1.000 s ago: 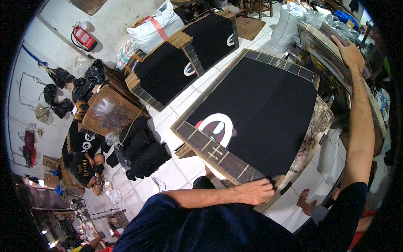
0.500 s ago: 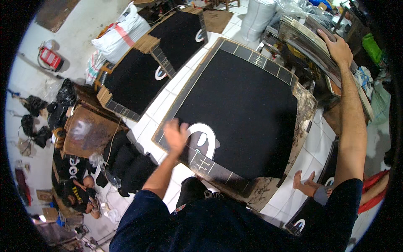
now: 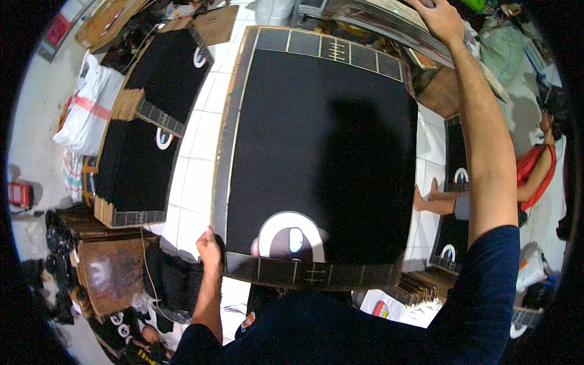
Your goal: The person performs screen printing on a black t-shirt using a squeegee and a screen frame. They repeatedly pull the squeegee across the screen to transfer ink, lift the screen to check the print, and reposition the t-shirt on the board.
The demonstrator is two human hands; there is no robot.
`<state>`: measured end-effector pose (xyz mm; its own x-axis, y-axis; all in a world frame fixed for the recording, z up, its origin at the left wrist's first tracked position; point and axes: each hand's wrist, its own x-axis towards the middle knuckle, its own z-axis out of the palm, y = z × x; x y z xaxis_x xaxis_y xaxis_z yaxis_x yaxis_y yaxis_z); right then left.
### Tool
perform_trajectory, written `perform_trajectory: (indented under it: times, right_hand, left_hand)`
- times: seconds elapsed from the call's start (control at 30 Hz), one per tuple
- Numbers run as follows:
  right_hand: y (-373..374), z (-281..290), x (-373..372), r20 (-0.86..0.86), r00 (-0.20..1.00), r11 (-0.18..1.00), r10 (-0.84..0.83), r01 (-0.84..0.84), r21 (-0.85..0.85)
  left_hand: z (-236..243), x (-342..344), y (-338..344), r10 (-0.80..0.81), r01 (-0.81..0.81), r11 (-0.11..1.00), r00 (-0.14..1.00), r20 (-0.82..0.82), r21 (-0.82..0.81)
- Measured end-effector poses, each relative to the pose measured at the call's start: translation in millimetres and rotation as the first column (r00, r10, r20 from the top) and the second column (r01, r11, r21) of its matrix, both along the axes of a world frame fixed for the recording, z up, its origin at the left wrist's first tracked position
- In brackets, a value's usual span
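In front of me lies a large board [image 3: 222, 164] with black fabric [image 3: 280, 140] spread over it. The fabric's near edge carries a cartoon eye print [image 3: 313, 234] in white and dark grey. Dark strips with pale grid lines border the far and near ends. My left hand [image 3: 210, 246] is closed beside the board's near-left edge; whether it pinches that edge I cannot tell. Up at the far right, my right hand [image 3: 443, 23] grips a dark rounded bar [image 3: 428, 3] at the top of a tilted wooden frame [image 3: 371, 15]. The upper picture edge cuts off part of that bar.
Leftward stand similar black-covered boards [image 3: 137, 164] and a white sack [image 3: 91, 103]. A brown box-like surface [image 3: 112, 274] stands nearer. White floor tiles [image 3: 198, 146] run between the boards. At right sits a person in red [image 3: 538, 173], bare feet near my board; another is low at left [image 3: 152, 334].
My left hand has gone from over the eye print to the board's left edge and closed. My right hand still grips the bar. The whole view has turned and shifted.
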<state>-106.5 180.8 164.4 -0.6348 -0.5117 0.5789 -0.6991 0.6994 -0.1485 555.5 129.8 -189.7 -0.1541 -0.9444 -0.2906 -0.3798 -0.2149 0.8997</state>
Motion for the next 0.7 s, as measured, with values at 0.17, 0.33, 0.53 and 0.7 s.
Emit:
perform_trajectory:
  times: [0.17,0.33,0.53,0.7]
  right_hand:
    - [3,3,17,-0.012,1.000,1.000,0.003,-0.003,-0.003]
    - [7,0,7,0.021,1.000,1.000,-0.007,0.007,0.002]
    - [6,-2,-6,0.002,1.000,1.000,0.017,-0.017,-0.002]
    - [0,9,-3,-0.022,0.999,0.999,-0.024,0.025,0.035]
  left_hand:
    - [-35,-38,26,-0.069,0.033,0.992,0.950,0.304,0.123]
    - [-49,-12,25,-0.176,0.149,0.984,0.863,0.474,0.095]
    - [-14,13,11,-0.367,0.391,0.920,0.859,0.357,0.005]
    - [12,5,4,-0.435,0.488,0.871,0.710,0.554,0.058]
